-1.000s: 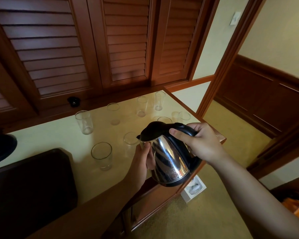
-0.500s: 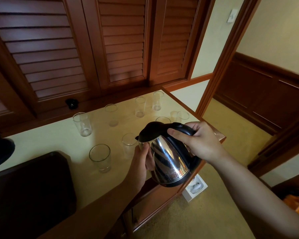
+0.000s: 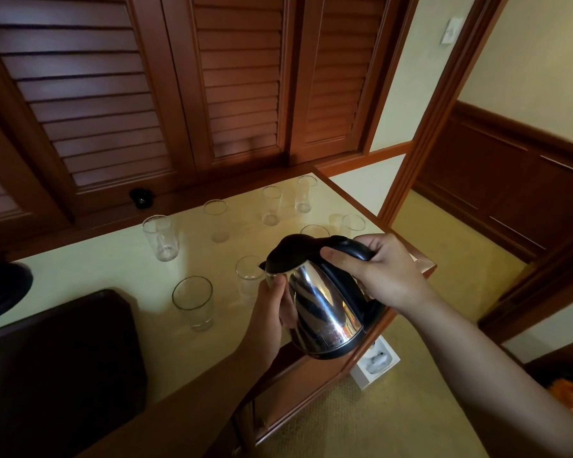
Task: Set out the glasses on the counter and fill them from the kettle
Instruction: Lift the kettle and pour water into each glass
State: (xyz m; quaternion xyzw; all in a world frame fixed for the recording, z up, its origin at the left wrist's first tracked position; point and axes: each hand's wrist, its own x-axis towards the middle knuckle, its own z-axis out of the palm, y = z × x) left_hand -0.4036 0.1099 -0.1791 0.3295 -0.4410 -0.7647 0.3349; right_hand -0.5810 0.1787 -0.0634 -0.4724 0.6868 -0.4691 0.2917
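Observation:
My right hand (image 3: 382, 271) grips the black handle of a steel kettle (image 3: 325, 309), held tilted to the left above the front edge of the pale counter (image 3: 96, 269). Against the kettle's left side, just below the spout, my left hand (image 3: 272, 305) curls round what looks like a clear glass (image 3: 272, 279), mostly hidden by hand and kettle. Several empty clear glasses stand on the counter: a short wide one (image 3: 192, 302) nearest, one (image 3: 250, 272) by the spout, a tall one (image 3: 161, 238) further back, and others along the rear and right edge.
A dark tray (image 3: 57, 358) covers the counter's front left. The black kettle base (image 3: 0, 292) sits at the far left. Louvred wooden doors rise behind the counter. A white box (image 3: 376, 361) lies on the carpet below the counter's right end.
Hands and kettle keep nearly the same pose; the view has only shifted slightly. The glasses on the counter have not moved.

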